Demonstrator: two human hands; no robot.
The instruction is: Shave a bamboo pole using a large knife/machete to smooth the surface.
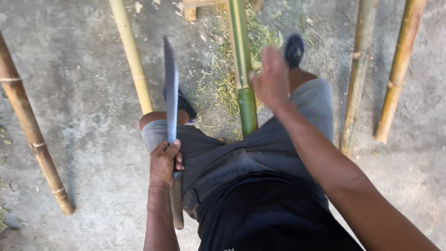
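My left hand point(164, 161) grips the wooden handle of a long machete point(171, 88), whose blade points up and away over my left knee. Blurred by motion, my right hand point(272, 76) hovers beside a green bamboo pole point(245, 65) that runs between my legs; whether it touches the pole I cannot tell. The pole has a pale stripped strip along its upper part. My grey shorts and dark shoes show below the hands.
Several other bamboo poles lie on the concrete floor: a brown one point(32, 130) at the left, a yellow one point(132, 56) by my left leg, two point(399, 69) at the right. Green shavings point(227, 88) are scattered around the green pole.
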